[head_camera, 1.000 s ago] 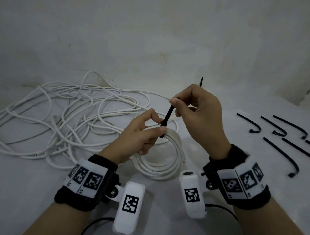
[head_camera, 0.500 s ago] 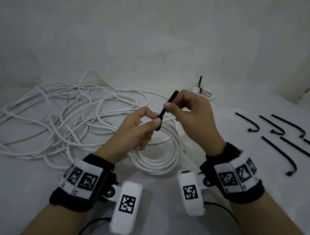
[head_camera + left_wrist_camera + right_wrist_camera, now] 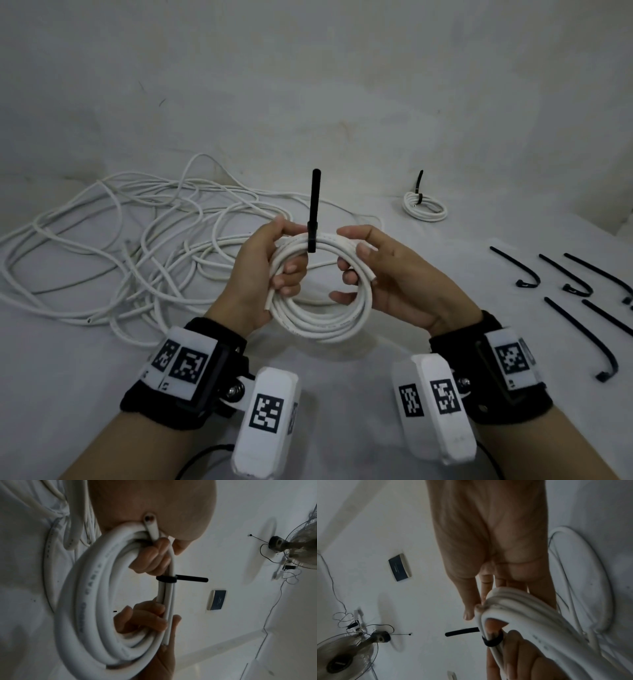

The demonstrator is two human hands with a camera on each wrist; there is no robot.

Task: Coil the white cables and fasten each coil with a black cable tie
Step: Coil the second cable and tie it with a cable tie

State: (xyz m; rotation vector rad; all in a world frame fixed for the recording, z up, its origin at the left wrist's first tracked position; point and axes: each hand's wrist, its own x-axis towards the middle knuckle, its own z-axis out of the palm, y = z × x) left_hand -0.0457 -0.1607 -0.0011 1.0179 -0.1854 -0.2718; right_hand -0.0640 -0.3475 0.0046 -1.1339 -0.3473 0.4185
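Head view: both hands hold the coil up, left hand and right hand gripping its sides; the tie on top between them points straight up.

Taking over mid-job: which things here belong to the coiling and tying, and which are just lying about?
Job:
- coil, gripped by left hand and right hand
- black tie around it
- loose white cables
- spare ties
- finished coil

Lying about:
- fan
- wall box
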